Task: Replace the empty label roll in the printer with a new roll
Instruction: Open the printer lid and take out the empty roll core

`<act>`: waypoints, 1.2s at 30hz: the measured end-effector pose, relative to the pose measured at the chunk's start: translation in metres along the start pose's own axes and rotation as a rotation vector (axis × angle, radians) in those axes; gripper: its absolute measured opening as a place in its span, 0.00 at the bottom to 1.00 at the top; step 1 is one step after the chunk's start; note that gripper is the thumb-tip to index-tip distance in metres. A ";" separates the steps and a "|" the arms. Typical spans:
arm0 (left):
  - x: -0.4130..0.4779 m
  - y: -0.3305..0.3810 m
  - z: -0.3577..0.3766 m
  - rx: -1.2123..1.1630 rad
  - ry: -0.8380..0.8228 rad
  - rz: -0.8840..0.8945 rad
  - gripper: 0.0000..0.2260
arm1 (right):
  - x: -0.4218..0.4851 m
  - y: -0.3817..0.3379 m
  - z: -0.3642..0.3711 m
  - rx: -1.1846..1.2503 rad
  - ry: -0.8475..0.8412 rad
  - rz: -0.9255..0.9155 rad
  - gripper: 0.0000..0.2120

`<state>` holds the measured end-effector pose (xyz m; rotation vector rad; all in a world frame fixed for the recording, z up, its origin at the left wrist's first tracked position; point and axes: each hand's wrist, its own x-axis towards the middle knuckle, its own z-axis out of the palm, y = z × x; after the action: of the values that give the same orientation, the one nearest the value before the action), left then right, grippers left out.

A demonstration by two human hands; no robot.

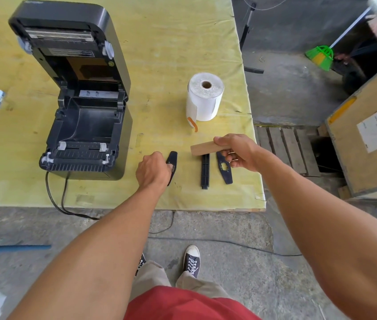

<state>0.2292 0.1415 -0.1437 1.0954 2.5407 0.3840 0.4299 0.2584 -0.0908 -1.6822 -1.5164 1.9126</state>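
While the printer stood open with its bay bare, the right hand gripped the empty cardboard core; the left hand pinched a black guide on the table; the new roll stood upright beyond, probably weighty, firm, best grasped round its sides.

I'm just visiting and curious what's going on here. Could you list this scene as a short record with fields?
printer: lid open, roll bay empty
new label roll: upright on table, right of printer
right hand: holds cardboard core
left hand: on a black side guide
spindle bar: lying on table
second guide: beside the bar
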 end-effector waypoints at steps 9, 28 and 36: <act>0.007 -0.003 -0.011 -0.129 -0.109 -0.009 0.13 | 0.000 -0.003 0.002 -0.014 -0.026 -0.024 0.12; 0.041 0.024 -0.113 -1.023 -0.510 0.020 0.09 | -0.014 -0.085 0.046 0.028 -0.014 -0.173 0.09; 0.053 0.019 -0.122 -1.000 -0.520 0.104 0.06 | -0.022 -0.095 0.055 0.003 0.027 -0.177 0.11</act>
<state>0.1575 0.1800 -0.0375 0.7628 1.4967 1.0732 0.3487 0.2572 -0.0138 -1.5100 -1.5933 1.7943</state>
